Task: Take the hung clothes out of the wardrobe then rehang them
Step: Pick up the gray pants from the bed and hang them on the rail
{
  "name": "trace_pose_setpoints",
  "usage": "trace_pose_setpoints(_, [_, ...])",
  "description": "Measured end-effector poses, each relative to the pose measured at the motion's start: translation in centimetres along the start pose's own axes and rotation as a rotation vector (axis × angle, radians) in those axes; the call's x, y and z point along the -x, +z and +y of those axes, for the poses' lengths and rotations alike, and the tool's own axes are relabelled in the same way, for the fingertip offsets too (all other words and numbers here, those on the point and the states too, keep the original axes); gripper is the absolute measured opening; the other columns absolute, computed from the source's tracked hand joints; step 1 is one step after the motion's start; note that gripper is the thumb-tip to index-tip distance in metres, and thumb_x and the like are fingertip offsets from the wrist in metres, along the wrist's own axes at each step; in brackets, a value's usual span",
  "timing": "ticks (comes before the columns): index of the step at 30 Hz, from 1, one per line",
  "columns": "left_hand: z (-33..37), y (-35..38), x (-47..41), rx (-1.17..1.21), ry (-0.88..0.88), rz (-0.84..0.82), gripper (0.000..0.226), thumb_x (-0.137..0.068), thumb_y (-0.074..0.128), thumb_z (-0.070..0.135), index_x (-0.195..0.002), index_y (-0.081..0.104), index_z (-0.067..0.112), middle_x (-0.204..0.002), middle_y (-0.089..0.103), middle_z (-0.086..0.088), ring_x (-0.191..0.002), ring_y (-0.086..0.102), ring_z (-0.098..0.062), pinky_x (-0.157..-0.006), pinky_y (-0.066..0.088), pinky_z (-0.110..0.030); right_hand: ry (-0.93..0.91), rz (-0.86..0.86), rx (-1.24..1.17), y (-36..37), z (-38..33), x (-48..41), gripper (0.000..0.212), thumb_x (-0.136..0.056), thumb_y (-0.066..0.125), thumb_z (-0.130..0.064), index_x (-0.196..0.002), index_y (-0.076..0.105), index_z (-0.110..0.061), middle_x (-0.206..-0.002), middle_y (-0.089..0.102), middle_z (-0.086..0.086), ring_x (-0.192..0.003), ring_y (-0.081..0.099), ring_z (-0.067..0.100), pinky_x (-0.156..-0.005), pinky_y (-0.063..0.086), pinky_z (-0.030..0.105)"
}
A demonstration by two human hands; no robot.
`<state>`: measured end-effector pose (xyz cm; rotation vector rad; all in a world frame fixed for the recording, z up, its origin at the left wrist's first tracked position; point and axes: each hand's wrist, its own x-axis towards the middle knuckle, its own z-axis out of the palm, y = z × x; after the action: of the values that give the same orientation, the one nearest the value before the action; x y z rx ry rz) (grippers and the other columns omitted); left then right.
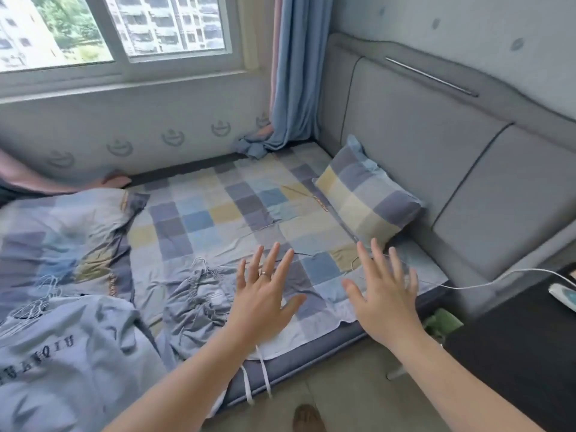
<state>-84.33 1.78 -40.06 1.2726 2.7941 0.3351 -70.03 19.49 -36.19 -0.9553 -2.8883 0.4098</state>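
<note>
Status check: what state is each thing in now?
Left hand: open, fingers spread, empty.
Right hand: open, fingers spread, empty.
Pale blue lettered T-shirt: lying crumpled on bed.
Grey-blue gathered garment: crumpled on bed.
Checked pillow: leaning against grey headboard.
Blue curtain: drawn aside.

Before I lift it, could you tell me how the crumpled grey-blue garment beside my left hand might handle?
The crumpled grey-blue garment looks floppy: lying in folds, it should drape. Its thin white wire hanger is probably stiff and light.
</note>
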Motion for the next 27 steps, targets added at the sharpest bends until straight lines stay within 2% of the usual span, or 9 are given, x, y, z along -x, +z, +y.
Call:
trace_pose_setpoints(3, [-3.4, 1.0, -0.3, -0.006, -0.147, -0.033, 0.081, -0.084, 0.007, 0.077, -0.154, -0.014, 0.042, -0.163, -0.021, 0.012, -0.147, -0.03, -0.018, -0.117, -0.02, -0.046, -0.06, -0.119, -0.033, 2.5, -1.9, -4.0, 0.067, -0.098, 0.025, -0.059, -0.154, -0.007, -0.039, -0.162, -0.014, -0.013, -0.149, -0.017, 0.017, -0.117, -0.007, 0.052])
trace_pose_setpoints(8, [-9.1, 2.6, 1.5, 0.065, -0.381, -0.11, 0.077, -0.094, 0.026, 0.071, -0.154, -0.013, 0.042, -0.164, -0.019, 0.01, -0.147, -0.028, -0.017, -0.117, -0.018, -0.044, -0.161, -0.326, -0.043, 6.5, -5.9, -7.7, 0.067, -0.098, 0.022, -0.06, -0.153, -0.011, -0.041, -0.161, -0.019, -0.015, -0.148, -0.019, 0.016, -0.117, -0.008, 0.051])
trace_pose_setpoints(12, [-13.8, 3.9, 2.6, 0.105, -0.532, -0.166, 0.086, -0.081, 0.011, 0.078, -0.156, -0.006, 0.04, -0.165, -0.011, 0.011, -0.15, -0.021, -0.018, -0.119, -0.009, -0.046, -0.241, -0.438, -0.006, 10.4, -9.8, -9.8, 0.067, -0.098, 0.022, -0.061, -0.153, -0.01, -0.04, -0.161, -0.018, -0.015, -0.148, -0.02, 0.016, -0.117, -0.007, 0.051])
trace_pose_setpoints(15, [-17.6, 5.2, 2.9, 0.146, -0.61, -0.197, 0.088, -0.078, 0.008, 0.079, -0.156, -0.003, 0.039, -0.166, -0.007, 0.011, -0.15, -0.018, -0.018, -0.12, -0.004, -0.047, -0.269, -0.49, 0.015, 13.7, -12.9, -11.4, 0.067, -0.098, 0.023, -0.06, -0.153, -0.009, -0.04, -0.161, -0.017, -0.014, -0.148, -0.018, 0.017, -0.117, -0.006, 0.051])
trace_pose_setpoints(18, [-21.9, 6.9, 2.7, 0.19, -0.661, -0.228, 0.078, -0.093, 0.028, 0.072, -0.157, -0.001, 0.039, -0.166, -0.003, 0.009, -0.151, -0.013, -0.02, -0.121, -0.002, -0.047, -0.285, -0.538, 0.073, 17.3, -15.8, -13.2, 0.067, -0.098, 0.023, -0.061, -0.154, -0.008, -0.038, -0.162, -0.014, -0.013, -0.149, -0.016, 0.019, -0.119, -0.003, 0.053])
trace_pose_setpoints(20, [-25.0, 8.7, 2.4, 0.228, -0.692, -0.236, 0.075, -0.096, 0.035, 0.066, -0.157, 0.004, 0.037, -0.166, 0.002, 0.007, -0.152, -0.009, -0.021, -0.121, 0.0, -0.047, -0.267, -0.575, 0.114, 19.9, -17.5, -14.5, 0.067, -0.098, 0.022, -0.06, -0.154, -0.008, -0.038, -0.163, -0.013, -0.012, -0.149, -0.014, 0.02, -0.119, -0.001, 0.052])
trace_pose_setpoints(27, [-35.0, 17.8, 0.9, 0.323, -0.769, -0.36, 0.074, -0.095, 0.035, 0.065, -0.158, 0.009, 0.034, -0.165, 0.011, 0.008, -0.152, -0.001, -0.021, -0.121, 0.007, -0.043, -0.155, -0.683, 0.208, 30.2, -19.8, -18.0, 0.066, -0.098, 0.022, -0.06, -0.154, -0.006, -0.037, -0.163, -0.009, -0.011, -0.149, -0.012, 0.02, -0.12, 0.001, 0.05])
